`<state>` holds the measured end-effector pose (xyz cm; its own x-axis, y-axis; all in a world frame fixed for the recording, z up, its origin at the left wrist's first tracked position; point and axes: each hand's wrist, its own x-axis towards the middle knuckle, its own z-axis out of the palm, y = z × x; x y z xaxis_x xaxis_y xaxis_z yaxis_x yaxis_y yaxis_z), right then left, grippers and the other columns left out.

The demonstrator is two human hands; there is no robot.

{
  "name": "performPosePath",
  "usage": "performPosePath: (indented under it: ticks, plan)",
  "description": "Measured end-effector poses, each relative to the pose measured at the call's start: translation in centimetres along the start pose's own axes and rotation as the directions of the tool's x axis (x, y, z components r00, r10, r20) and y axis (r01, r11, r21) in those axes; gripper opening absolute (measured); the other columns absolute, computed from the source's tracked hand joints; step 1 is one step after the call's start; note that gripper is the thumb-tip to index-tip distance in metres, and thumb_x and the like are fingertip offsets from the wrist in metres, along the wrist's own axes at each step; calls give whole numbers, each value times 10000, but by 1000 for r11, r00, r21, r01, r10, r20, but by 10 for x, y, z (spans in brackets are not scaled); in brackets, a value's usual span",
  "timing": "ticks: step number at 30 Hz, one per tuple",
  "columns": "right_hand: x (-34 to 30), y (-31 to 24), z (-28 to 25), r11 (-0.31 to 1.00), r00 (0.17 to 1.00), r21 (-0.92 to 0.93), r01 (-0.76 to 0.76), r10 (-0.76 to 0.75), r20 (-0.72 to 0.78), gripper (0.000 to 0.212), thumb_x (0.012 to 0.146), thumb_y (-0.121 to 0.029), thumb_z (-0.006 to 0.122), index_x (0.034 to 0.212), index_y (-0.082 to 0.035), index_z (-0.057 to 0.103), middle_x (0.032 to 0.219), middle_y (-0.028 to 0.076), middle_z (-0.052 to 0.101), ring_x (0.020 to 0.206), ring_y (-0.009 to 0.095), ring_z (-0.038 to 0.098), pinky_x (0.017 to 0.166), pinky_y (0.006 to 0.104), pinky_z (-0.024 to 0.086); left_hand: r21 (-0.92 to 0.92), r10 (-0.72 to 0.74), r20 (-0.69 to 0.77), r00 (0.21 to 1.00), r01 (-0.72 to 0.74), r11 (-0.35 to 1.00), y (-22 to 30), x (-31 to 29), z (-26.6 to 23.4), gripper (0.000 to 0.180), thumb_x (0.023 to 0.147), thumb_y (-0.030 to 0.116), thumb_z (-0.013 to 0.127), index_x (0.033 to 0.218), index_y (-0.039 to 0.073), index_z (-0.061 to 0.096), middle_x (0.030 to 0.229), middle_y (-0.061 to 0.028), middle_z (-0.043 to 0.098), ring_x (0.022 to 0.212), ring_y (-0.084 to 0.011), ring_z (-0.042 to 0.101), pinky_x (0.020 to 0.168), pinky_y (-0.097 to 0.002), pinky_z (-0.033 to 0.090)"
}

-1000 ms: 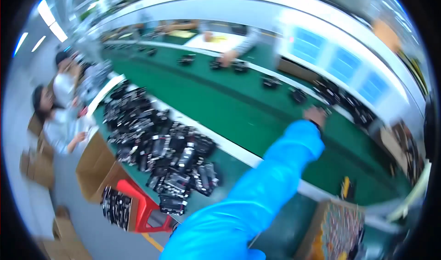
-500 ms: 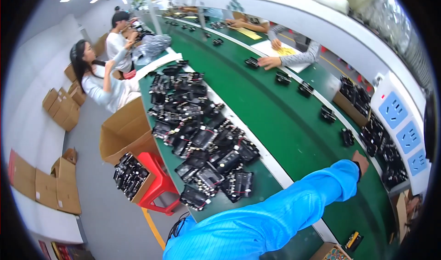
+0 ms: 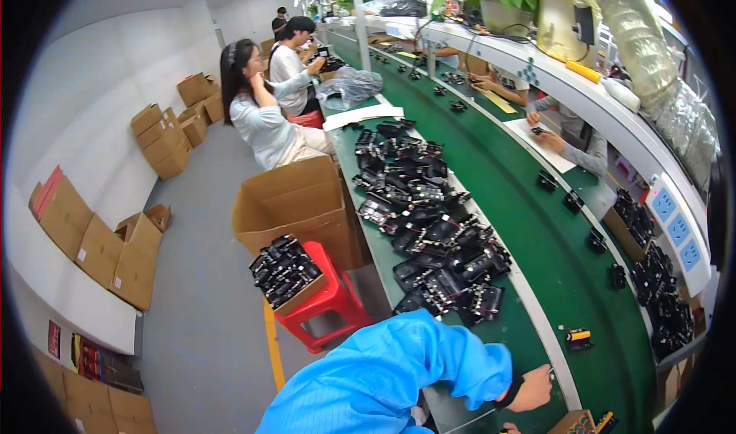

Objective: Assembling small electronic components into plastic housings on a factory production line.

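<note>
My left hand [image 3: 533, 391], in a blue sleeve with a black wristband, hovers at the white near rim of the green conveyor belt [image 3: 491, 169]. Its fingers are curled together around something small and pale at the fingertips, too small to name. Of my right hand [image 3: 510, 429] only a bit of finger shows at the lower edge. Beyond my left hand, a black plastic unit with an orange cylinder [image 3: 580, 338] lies on the belt. A heap of black plastic assemblies [image 3: 429, 212] with thin red wires covers the bench to the left.
A cardboard box of small parts [image 3: 573, 422] stands near my hands. To the left are a red stool [image 3: 337, 296] bearing a box of black units and an open carton [image 3: 295, 196]. A power strip [image 3: 678, 231] hangs at right. Several co-workers sit along the line.
My left arm has drawn back from the belt's far side to its near rim. The view has swung left. Across the belt, a co-worker's hand has left the belt and now holds a black unit.
</note>
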<state>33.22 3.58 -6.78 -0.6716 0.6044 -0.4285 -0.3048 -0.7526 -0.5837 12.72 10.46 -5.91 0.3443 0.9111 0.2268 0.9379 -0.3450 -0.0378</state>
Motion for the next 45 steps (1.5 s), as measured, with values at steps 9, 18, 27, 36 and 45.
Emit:
performPosePath:
  ticks: [9,18,27,36,45]
  plan:
    - [16,40,-13,299,855,-805,512,-262,447,297,959,-297,563,1165,-83,574,1102,119,614,800,213,564,688,317,485,-630,-10,-295,955,-187,754,-2,-70,-25,128,776,246,634,779,129,687,897,-59,571,922,-235,540,791,-389,385]
    - [20,98,12,904,887,428,19,-213,410,296,957,-183,505,1242,-109,534,1117,99,603,1006,297,550,844,417,446,-829,327,-363,872,-463,313,-41,-121,-35,298,949,339,588,854,76,690,861,-128,633,837,-305,605,705,-425,497]
    - [37,109,28,636,838,694,337,-539,87,219,997,-246,450,1064,-57,536,951,125,589,820,277,538,709,387,445,-632,253,-640,726,-684,363,-55,-125,-49,309,911,392,644,788,110,624,832,-66,566,786,-275,536,682,-399,460]
    - [26,122,34,256,623,708,658,-714,-320,346,1033,-302,401,906,-11,538,804,149,576,655,258,528,588,360,444,-897,59,-390,919,-394,200,-23,-95,-35,371,880,510,670,834,143,642,951,-81,585,840,-274,534,754,-449,445]
    - [9,60,96,782,749,-359,509,-608,-263,288,972,-133,533,1207,31,509,814,99,652,580,107,535,518,222,404,-906,89,-227,970,-243,345,-40,-80,-62,93,796,94,668,883,106,635,941,-57,579,892,-274,554,774,-369,406]
